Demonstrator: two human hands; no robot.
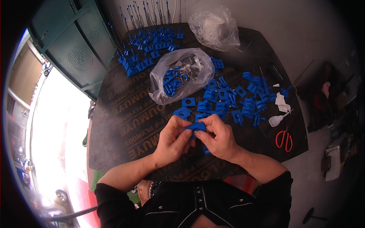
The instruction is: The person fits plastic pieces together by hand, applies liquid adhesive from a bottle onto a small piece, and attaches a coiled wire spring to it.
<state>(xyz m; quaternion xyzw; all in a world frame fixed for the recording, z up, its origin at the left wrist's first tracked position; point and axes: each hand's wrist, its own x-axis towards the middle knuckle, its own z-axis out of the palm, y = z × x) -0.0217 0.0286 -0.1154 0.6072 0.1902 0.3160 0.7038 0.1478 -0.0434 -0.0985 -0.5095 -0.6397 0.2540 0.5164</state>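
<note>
Presently pinching blue piece (198, 126) between closed-in fingers (183, 137) of left hand (172, 140) and right hand (220, 140). Note loose blue parts (204, 107) on worktop (114, 102) just beyond.

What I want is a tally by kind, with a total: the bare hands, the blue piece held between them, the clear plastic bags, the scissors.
Bare hands: 2 (left hand, right hand)
Held blue piece: 1
Clear plastic bags: 2 (front bag, rear bag)
Red-handled scissors: 1
Total: 6

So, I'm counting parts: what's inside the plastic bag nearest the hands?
The plastic bag holds small blue parts and thin brass-coloured pieces. The upper ones and the bag's folds hide whatever lies deeper.
</note>
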